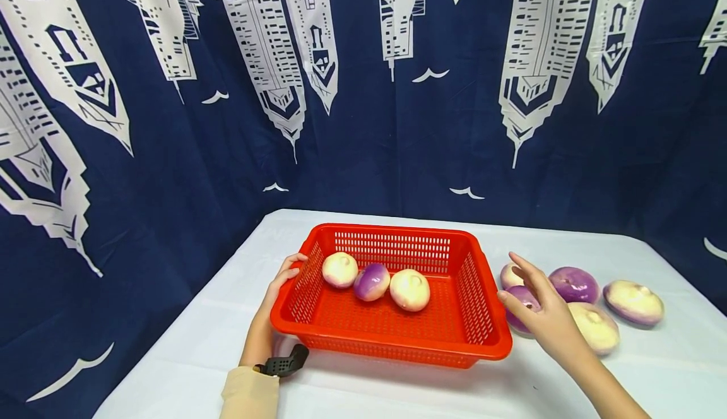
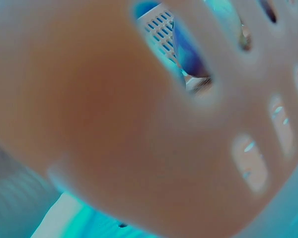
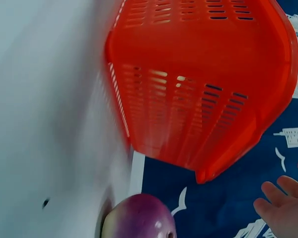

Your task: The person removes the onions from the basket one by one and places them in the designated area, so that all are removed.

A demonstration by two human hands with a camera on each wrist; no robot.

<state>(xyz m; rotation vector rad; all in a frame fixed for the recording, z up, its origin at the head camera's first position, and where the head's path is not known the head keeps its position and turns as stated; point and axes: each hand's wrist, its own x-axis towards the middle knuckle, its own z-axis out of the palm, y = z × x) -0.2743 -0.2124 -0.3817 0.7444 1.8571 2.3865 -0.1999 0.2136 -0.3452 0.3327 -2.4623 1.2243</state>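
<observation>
A red slotted basket (image 1: 392, 230) stands on the white table and holds three round turnip-like vegetables: a cream one (image 1: 340, 269), a purple one (image 1: 372, 281) and another cream one (image 1: 409, 289). My left hand (image 1: 284, 277) grips the basket's left rim, fingers curled over the edge. My right hand (image 1: 519, 283) hovers open just right of the basket, above a purple vegetable (image 1: 518, 313) that it partly hides. In the right wrist view the basket's outer wall (image 3: 188, 99) fills the top, with a purple vegetable (image 3: 139, 218) below and my fingertips (image 3: 283, 208) at the right.
Several more vegetables lie on the table (image 1: 653, 375) right of the basket: a purple one (image 1: 575, 283) and cream ones (image 1: 633, 302) (image 1: 596, 327). A dark blue printed curtain (image 1: 397, 122) closes off the back and sides. The left wrist view is a blurred close-up of the basket wall (image 2: 213, 148).
</observation>
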